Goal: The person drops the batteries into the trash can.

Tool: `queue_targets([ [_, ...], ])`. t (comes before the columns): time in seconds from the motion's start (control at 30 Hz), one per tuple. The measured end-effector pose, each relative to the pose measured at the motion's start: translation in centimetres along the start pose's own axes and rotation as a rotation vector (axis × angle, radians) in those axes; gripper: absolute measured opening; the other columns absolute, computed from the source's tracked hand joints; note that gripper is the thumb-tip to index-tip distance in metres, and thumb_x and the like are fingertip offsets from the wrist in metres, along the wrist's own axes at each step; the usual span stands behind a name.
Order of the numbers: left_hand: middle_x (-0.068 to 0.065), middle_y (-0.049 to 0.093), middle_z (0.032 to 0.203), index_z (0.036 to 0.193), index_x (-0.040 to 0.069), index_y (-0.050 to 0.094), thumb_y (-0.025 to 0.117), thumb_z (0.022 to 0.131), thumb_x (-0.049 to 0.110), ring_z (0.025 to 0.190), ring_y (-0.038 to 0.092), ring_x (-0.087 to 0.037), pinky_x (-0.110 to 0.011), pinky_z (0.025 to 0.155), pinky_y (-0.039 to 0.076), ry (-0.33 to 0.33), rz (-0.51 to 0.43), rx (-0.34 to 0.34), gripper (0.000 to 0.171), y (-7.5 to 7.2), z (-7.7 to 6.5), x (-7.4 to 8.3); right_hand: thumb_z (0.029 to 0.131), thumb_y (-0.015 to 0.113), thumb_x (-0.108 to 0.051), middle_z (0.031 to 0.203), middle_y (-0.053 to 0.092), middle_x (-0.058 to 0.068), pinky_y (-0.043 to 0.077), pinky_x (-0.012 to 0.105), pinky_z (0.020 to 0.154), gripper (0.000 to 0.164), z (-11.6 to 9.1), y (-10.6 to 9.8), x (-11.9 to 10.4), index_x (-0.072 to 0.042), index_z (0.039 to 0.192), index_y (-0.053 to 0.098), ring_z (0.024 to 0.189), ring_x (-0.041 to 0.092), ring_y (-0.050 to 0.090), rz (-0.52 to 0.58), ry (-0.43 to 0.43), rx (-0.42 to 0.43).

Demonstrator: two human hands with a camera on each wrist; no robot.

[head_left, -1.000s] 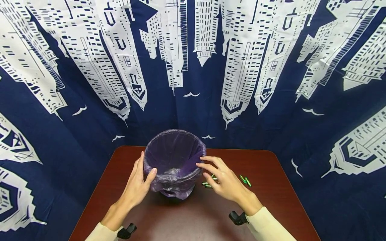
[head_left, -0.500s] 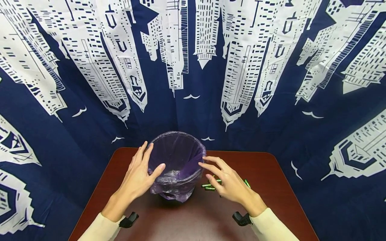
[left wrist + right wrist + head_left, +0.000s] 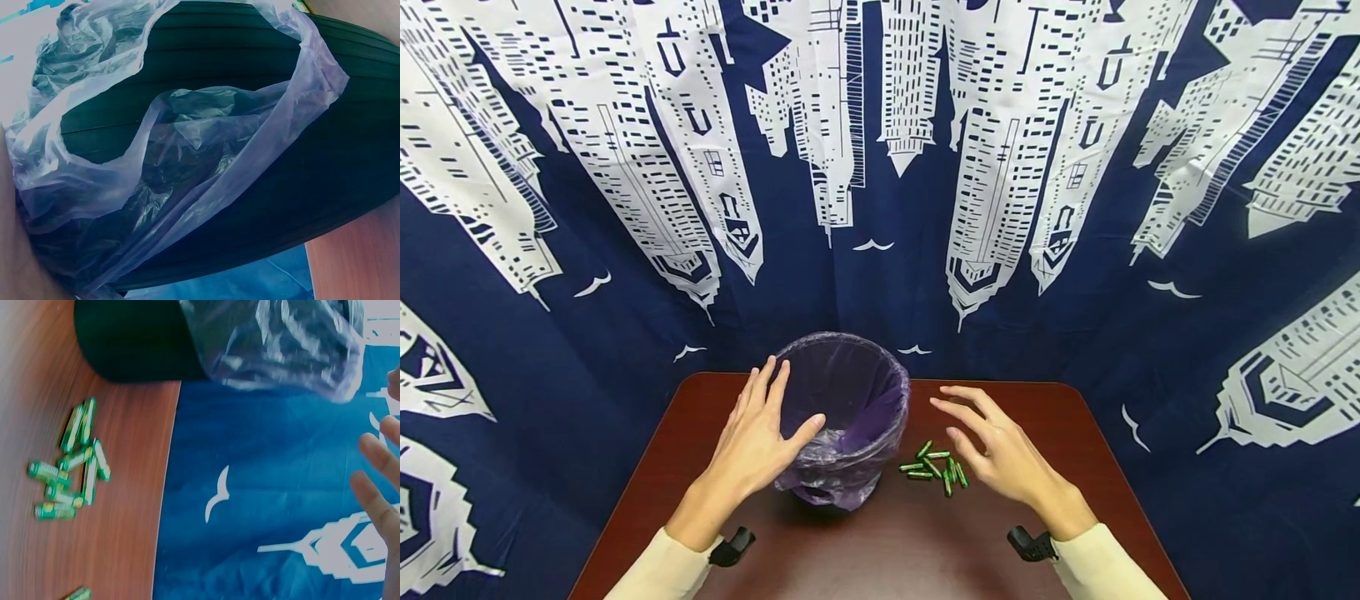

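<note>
A dark ribbed trash bin (image 3: pixel 356 137) stands upright on the table, lined with a thin purple plastic bag (image 3: pixel 831 450) folded over its rim. My left hand (image 3: pixel 756 429) is at the bin's left side with fingers and thumb spread, holding nothing; whether it touches the bag I cannot tell. To the right of the bin my right hand (image 3: pixel 1000 446) hovers apart from it, fingers loosely bent and nothing in them. Several green batteries (image 3: pixel 932 467) lie loose on the table between the bin and my right hand; in the right wrist view these batteries (image 3: pixel 72 462) form a small cluster.
The reddish-brown wooden table (image 3: pixel 895 550) has rounded far corners. A navy curtain (image 3: pixel 850 275) printed with white buildings and birds hangs right behind it and along both sides. One more battery (image 3: pixel 78 594) shows at the lower edge of the right wrist view.
My left hand has come off the bin's rim and spread its fingers. My right hand has left the right rim and moved rightward, uncovering more of the batteries.
</note>
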State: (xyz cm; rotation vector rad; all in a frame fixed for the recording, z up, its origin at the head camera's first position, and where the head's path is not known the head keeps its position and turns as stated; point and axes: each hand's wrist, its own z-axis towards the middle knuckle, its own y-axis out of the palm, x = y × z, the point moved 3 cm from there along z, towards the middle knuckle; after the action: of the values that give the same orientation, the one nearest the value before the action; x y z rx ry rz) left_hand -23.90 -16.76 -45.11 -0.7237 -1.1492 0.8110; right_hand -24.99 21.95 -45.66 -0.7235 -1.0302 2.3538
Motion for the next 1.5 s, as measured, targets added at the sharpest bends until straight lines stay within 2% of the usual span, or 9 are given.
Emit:
queue_targets([
  [0.17,-0.016,0.01,0.198,0.188,0.013,0.021,0.07,0.104,0.074,0.181,0.021,-0.054,-0.085,0.126,0.044,-0.025,-0.037,-0.02,0.115,0.0,-0.1,0.1,0.105,0.083,-0.006,0.165,0.065,0.009,0.037,0.007,0.127,0.058,-1.3,-0.8,2.0,-0.022,0.16,0.071,0.151,0.027,0.067,-0.036,0.022,0.014],
  [0.27,-0.015,0.008,0.198,0.188,0.011,0.018,0.071,0.104,0.074,0.178,0.027,-0.056,-0.084,0.121,0.05,-0.038,-0.058,-0.026,0.118,-0.1,-0.1,0.0,0.105,0.083,-0.004,0.163,0.066,0.01,0.035,0.005,0.126,0.058,-2.0,-1.2,3.3,-0.02,0.159,0.072,0.149,0.028,0.068,-0.056,0.044,0.018],
  [0.53,-0.017,0.005,0.198,0.188,0.006,0.008,0.074,0.103,0.073,0.173,0.042,-0.054,-0.073,0.131,0.048,-0.037,-0.134,-0.015,0.127,-0.1,-0.4,-0.8,0.102,0.084,-0.001,0.157,0.069,0.013,0.032,0.001,0.121,0.059,-4.1,-1.9,6.4,-0.019,0.158,0.073,0.139,0.031,0.071,-0.089,0.089,0.015],
  [0.8,-0.019,0.001,0.198,0.187,0.003,0.003,0.078,0.102,0.07,0.175,0.036,-0.054,-0.073,0.135,0.042,-0.065,-0.18,-0.027,0.132,0.2,-0.4,-1.3,0.099,0.088,-0.002,0.151,0.071,0.013,0.029,-0.003,0.118,0.059,-6.6,-1.7,9.9,-0.013,0.155,0.074,0.133,0.035,0.074,-0.122,0.143,-0.009],
  [0.93,-0.021,0.003,0.198,0.187,0.001,0.004,0.08,0.101,0.067,0.175,0.036,-0.054,-0.071,0.136,0.041,-0.07,-0.186,-0.017,0.132,0.2,-0.3,-1.3,0.096,0.091,-0.002,0.148,0.073,0.011,0.04,0.002,0.113,0.06,-7.8,-1.3,11.2,-0.01,0.153,0.075,0.128,0.034,0.076,-0.132,0.169,-0.033],
  [1.03,-0.023,0.005,0.197,0.186,-0.001,0.005,0.08,0.101,0.065,0.175,0.036,-0.055,-0.07,0.136,0.041,-0.072,-0.18,-0.011,0.131,0.2,-0.4,-1.3,0.094,0.093,-0.004,0.145,0.073,0.01,0.058,0.019,0.103,0.061,-8.7,-0.9,12.1,-0.009,0.152,0.075,0.12,0.029,0.077,-0.12,0.204,-0.062],
  [1.13,-0.024,0.006,0.197,0.186,-0.001,0.006,0.081,0.101,0.065,0.176,0.035,-0.054,-0.069,0.137,0.04,-0.072,-0.18,-0.008,0.131,0.2,-0.5,-1.4,0.094,0.095,-0.006,0.143,0.073,0.01,0.066,0.034,0.089,0.063,-9.7,-0.4,12.9,-0.01,0.152,0.074,0.111,0.023,0.076,-0.082,0.253,-0.103],
  [1.33,-0.022,0.006,0.197,0.186,0.0,0.007,0.08,0.101,0.065,0.176,0.035,-0.054,-0.07,0.136,0.04,-0.076,-0.187,-0.009,0.13,0.3,-0.5,-1.5,0.092,0.098,-0.009,0.136,0.071,0.011,0.055,0.025,0.075,0.069,-11.0,1.0,14.7,-0.011,0.156,0.072,0.101,0.016,0.07,0.008,0.385,-0.204],
  [1.5,-0.022,0.006,0.197,0.187,0.001,0.007,0.081,0.101,0.064,0.176,0.035,-0.054,-0.069,0.136,0.04,-0.082,-0.19,-0.015,0.13,0.2,-0.4,-1.5,0.092,0.1,-0.015,0.13,0.068,0.012,0.056,0.024,0.078,0.073,-11.5,1.9,15.8,-0.01,0.158,0.07,0.097,0.01,0.064,0.047,0.48,-0.302],
])
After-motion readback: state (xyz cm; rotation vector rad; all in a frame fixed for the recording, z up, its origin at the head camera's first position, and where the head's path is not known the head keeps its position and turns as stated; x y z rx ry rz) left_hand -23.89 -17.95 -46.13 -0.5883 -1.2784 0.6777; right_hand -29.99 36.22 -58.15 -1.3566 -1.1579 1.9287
